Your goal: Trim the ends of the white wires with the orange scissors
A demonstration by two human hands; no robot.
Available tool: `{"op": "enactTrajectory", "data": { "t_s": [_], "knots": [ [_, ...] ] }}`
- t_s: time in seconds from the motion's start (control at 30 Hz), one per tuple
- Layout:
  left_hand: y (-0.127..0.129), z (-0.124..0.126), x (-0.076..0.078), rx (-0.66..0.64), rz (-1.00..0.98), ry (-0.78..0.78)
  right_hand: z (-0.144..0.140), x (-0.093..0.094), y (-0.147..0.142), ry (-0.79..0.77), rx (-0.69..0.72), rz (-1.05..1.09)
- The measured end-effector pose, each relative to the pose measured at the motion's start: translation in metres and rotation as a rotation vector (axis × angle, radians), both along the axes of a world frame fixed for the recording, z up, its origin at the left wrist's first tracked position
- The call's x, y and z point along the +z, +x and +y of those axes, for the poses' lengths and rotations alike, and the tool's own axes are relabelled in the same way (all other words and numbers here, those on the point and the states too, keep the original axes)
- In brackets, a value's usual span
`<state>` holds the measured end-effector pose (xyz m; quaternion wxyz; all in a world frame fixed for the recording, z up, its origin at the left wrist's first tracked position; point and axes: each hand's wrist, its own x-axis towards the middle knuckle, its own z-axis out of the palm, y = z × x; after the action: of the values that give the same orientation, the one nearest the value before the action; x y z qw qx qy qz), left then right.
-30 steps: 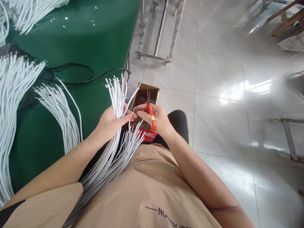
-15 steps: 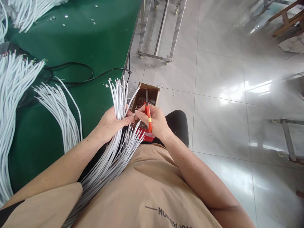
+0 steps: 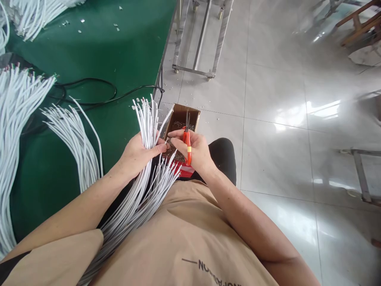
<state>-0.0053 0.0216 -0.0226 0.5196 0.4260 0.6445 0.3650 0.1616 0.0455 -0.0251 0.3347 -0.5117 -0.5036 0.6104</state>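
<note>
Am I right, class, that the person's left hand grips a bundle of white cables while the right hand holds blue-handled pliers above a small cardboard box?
Not quite. The head view shows the pliers have red-orange handles, not blue. The rest stands: the left hand grips the bundle of white cables, and the right hand holds the pliers above the small cardboard box.

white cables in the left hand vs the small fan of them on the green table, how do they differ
The held bundle stands upright, gripped by the left hand, trailing down over the lap; the table fan lies loose on the green table, untouched. The held bundle is packed tight; the fan spreads apart at its ends. Both are thin white cables.
</note>
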Motion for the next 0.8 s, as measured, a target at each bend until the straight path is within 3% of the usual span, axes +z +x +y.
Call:
{"op": "enactTrajectory", "data": {
  "t_s": [0.17,0.3,0.53,0.7,0.8],
  "knots": [
    [-0.001,0.000,0.001,-0.034,-0.039,-0.008,-0.001,-0.006,-0.003,0.032,0.034,-0.030],
    [-0.001,-0.001,0.000,-0.075,0.018,0.031,-0.002,-0.012,-0.007,0.051,-0.021,-0.068],
    [-0.003,-0.002,0.000,0.026,0.177,0.031,-0.020,-0.009,-0.018,0.120,-0.052,0.046],
    [-0.002,-0.002,0.000,0.015,0.187,0.055,-0.015,-0.008,-0.015,-0.017,-0.214,0.147],
    [0.000,-0.003,0.001,0.009,0.157,0.047,-0.008,-0.011,-0.014,-0.060,-0.147,0.145]
  ]
}}
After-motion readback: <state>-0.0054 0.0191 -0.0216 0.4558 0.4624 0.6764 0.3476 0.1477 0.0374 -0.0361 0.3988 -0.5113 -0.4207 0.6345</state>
